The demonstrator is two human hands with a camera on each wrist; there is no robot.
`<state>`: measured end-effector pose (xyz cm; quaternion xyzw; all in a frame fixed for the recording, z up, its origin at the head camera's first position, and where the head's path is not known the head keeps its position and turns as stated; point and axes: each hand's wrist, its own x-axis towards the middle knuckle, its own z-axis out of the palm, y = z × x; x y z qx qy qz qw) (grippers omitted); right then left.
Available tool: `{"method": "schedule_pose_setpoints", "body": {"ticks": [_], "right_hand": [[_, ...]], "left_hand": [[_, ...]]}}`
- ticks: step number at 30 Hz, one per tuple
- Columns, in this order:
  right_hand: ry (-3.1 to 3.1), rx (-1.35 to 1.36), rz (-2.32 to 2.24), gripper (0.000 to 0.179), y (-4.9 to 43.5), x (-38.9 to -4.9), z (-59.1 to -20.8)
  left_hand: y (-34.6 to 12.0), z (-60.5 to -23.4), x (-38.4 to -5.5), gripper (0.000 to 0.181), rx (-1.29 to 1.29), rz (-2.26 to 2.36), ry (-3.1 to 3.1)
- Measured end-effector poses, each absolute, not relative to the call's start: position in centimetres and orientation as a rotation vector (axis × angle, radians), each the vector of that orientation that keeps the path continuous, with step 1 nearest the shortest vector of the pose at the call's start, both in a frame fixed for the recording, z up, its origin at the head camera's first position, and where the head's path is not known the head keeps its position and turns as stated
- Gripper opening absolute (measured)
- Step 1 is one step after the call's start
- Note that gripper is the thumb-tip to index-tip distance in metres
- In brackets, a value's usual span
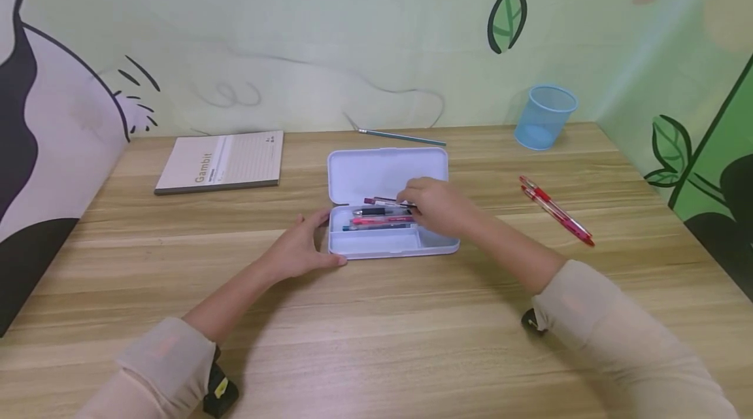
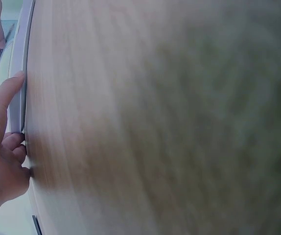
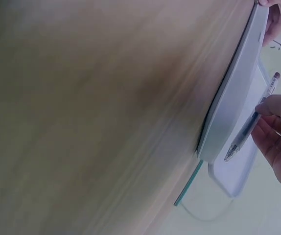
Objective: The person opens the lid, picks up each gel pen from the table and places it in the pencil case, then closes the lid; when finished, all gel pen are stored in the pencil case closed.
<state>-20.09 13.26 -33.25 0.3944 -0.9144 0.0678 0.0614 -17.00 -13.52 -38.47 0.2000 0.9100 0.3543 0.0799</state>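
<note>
A white pencil case (image 1: 376, 250) lies with its lid (image 1: 382, 170) folded back on the wooden table. Several pens (image 1: 382, 220) lie side by side in its long rear compartment. My left hand (image 1: 300, 249) holds the case's left end, with the thumb at the front corner and the fingers round the side. Over the rear of the case, my right hand (image 1: 441, 206) pinches a clear pen with a dark red end (image 3: 250, 125) between thumb and fingers. In the right wrist view that pen is tilted and above the case.
A notebook (image 1: 235, 161) lies at the back left. Behind the lid is a teal paintbrush (image 1: 406, 137) near the wall. A blue mesh-like cup (image 1: 544, 118) stands at the back right, and two red pens (image 1: 555, 211) lie in front of it.
</note>
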Motion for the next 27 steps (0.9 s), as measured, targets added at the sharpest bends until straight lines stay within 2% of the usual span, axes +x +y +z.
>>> {"method": "schedule_pose_setpoints", "body": {"ticks": [27], "right_hand": [[-2.837, 1.23, 0.057, 0.025, 11.5, -21.0, -34.0]], "left_hand": [[-13.6, -38.4, -16.9, 0.09, 0.609, 1.056, 2.725]]}}
